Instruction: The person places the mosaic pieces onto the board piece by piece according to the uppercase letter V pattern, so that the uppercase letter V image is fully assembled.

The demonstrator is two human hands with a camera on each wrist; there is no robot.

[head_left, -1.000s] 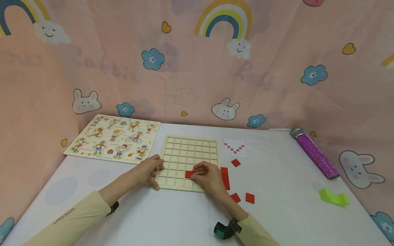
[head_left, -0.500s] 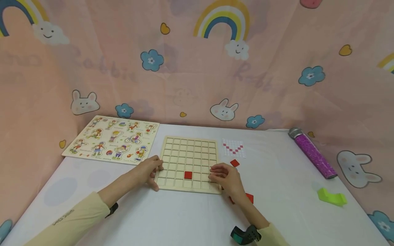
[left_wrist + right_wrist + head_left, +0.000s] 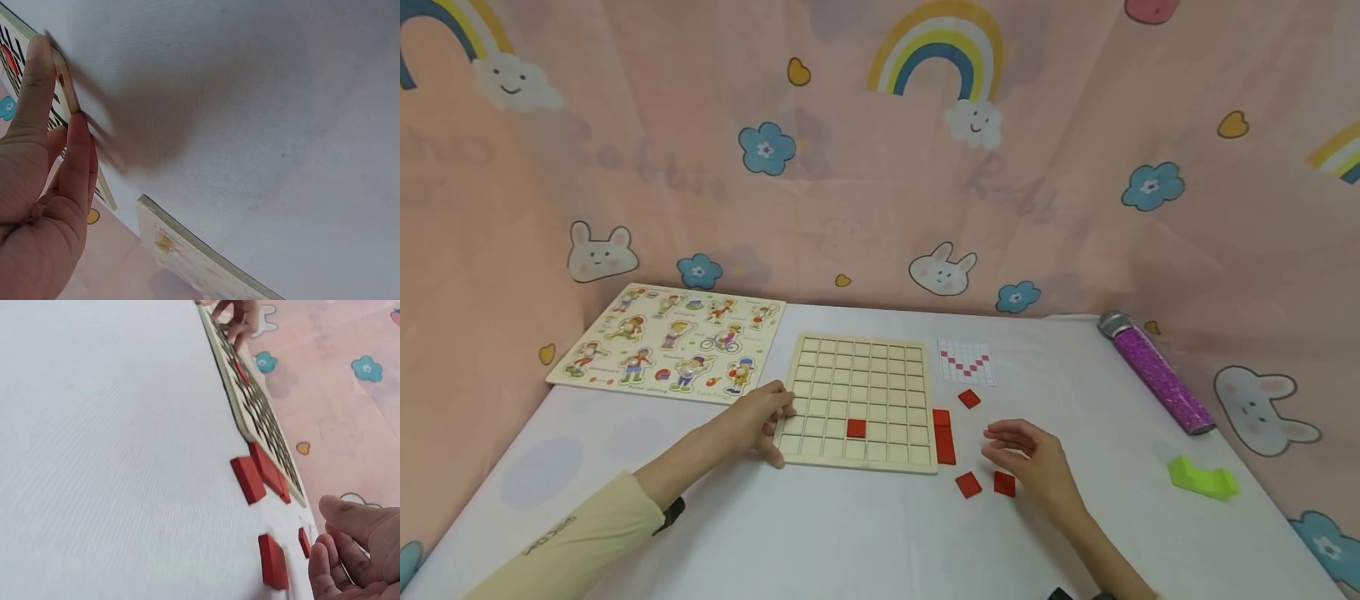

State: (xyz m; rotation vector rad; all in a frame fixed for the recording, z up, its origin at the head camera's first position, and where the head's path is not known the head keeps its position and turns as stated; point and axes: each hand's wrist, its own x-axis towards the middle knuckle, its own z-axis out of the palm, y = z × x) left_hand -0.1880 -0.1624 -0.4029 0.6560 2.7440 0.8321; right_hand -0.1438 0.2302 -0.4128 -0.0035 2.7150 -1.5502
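A pale wooden grid board lies flat on the white table, with one red square tile in a cell of its lower part. My left hand holds the board's left edge, thumb near the front corner and fingers farther up; the left wrist view shows this hand against the board's side. My right hand hovers right of the board with loosely bent fingers and nothing in them. Near it lie loose red tiles: a front one, another close to my fingers, and one farther back.
More red tiles lie along the board's right edge. Behind them is a small pattern card with a red V. A picture puzzle board lies back left. At right are a purple glitter microphone and a lime-green curved block.
My right hand has let go of the red tile in the board's cell and moved right, off the board and past the loose tiles. My left hand has stayed at the board's edge.
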